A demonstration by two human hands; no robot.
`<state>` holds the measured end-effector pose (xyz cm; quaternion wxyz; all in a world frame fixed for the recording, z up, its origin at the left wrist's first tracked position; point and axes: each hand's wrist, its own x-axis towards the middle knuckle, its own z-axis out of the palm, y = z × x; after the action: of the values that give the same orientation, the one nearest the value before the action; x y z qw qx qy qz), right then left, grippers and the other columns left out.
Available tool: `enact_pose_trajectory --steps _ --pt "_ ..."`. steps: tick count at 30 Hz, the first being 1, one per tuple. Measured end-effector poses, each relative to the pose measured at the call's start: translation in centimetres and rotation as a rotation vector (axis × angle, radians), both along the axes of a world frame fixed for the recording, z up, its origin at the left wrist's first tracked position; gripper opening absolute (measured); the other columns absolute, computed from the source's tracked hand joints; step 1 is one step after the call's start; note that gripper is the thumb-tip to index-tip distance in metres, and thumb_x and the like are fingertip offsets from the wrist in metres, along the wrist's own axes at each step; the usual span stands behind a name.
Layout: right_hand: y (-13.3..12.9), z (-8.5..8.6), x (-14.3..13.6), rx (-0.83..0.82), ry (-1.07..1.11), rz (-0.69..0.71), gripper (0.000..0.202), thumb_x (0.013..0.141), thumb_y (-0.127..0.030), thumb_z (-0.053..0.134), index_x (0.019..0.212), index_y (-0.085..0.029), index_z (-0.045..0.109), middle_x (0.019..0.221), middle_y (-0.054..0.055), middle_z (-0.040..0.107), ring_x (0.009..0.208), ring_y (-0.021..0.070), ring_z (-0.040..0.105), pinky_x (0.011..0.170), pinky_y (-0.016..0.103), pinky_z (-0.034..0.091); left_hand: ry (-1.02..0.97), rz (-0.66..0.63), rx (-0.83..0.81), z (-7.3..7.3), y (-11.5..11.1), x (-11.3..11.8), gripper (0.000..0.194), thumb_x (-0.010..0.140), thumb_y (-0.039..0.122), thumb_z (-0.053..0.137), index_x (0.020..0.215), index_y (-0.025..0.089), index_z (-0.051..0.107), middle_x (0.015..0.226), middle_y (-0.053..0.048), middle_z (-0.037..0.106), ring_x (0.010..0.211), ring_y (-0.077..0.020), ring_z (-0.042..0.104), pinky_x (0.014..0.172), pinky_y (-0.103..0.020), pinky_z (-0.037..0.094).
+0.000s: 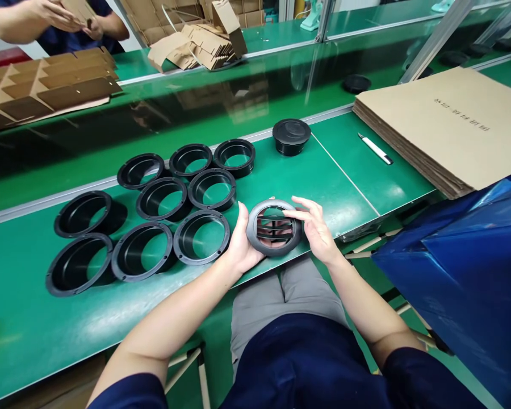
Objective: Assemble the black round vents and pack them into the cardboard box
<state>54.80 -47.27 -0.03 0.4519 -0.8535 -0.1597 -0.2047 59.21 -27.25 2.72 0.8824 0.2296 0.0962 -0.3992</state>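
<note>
A round dark vent with slats across its opening (274,228) is held over the front edge of the green table (319,187). My left hand (243,244) grips it from the left and beneath. At its right side, my right hand (317,230) has its fingers apart, the index finger reaching over the rim to the slats. Several black rings (202,237) lie to the left of my hands, their openings facing up. Behind my hands sits a black round part with a closed top (292,136).
A white cutter (375,149) lies at right, beside stacked cardboard sheets (451,125). Blue plastic (460,267) covers something at the right front. A green conveyor (153,122) runs behind, carrying a black part (356,84). Cardboard dividers (76,85) and another person's hands (74,20) are back left.
</note>
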Motion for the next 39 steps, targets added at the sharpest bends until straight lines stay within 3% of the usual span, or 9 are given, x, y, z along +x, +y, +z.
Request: enact_pose_trajectory --steps 11,22,28,30,39 --pt "-0.2 -0.2 0.0 -0.038 -0.015 -0.010 0.060 0.112 -0.056 0.022 0.137 -0.029 0.070 0.151 0.008 0.053 0.141 0.0295 0.045 0.119 0.055 0.041 0.062 0.016 0.018 0.1 -0.3 0.1 0.081 0.100 0.077 0.029 0.146 0.018 0.061 0.129 -0.020 0.071 0.121 -0.0375 0.068 0.109 -0.062 0.049" --pt "-0.1 -0.2 -0.1 -0.109 -0.037 0.009 0.064 0.111 -0.056 0.015 0.157 -0.029 0.051 0.154 0.009 0.050 0.142 0.0310 0.043 0.121 0.055 0.039 0.071 0.015 0.017 -0.5 -0.3 0.2 0.083 0.098 0.078 0.033 0.137 0.012 0.064 0.125 -0.022 0.072 0.120 -0.0383 0.069 0.108 -0.062 0.049" --pt "-0.1 -0.6 -0.1 -0.323 -0.213 0.129 0.047 0.110 -0.050 0.042 0.143 -0.030 0.066 0.156 0.009 0.047 0.147 0.0350 0.034 0.122 0.059 0.036 0.035 0.107 0.023 -1.0 -0.3 0.2 0.077 0.104 0.070 0.031 0.138 0.010 0.064 0.124 -0.019 0.074 0.120 -0.0324 0.069 0.113 -0.051 0.050" --pt "-0.2 -0.8 0.0 -0.357 -0.232 0.125 0.045 0.110 -0.048 0.042 0.142 -0.029 0.067 0.156 0.009 0.047 0.147 0.0354 0.033 0.121 0.060 0.037 0.024 0.109 0.011 -1.2 -0.4 0.2 0.075 0.104 0.068 0.033 0.139 0.010 0.064 0.123 -0.019 0.074 0.120 -0.0314 0.069 0.113 -0.049 0.050" --pt "-0.3 -0.8 0.7 -0.214 -0.094 0.045 0.055 0.112 -0.051 0.030 0.140 -0.023 0.067 0.155 0.011 0.047 0.146 0.0316 0.036 0.123 0.057 0.036 0.021 0.043 0.012 -1.3 -0.2 0.2 0.079 0.102 0.073 0.032 0.141 0.011 0.063 0.126 -0.019 0.073 0.123 -0.0330 0.068 0.112 -0.052 0.050"
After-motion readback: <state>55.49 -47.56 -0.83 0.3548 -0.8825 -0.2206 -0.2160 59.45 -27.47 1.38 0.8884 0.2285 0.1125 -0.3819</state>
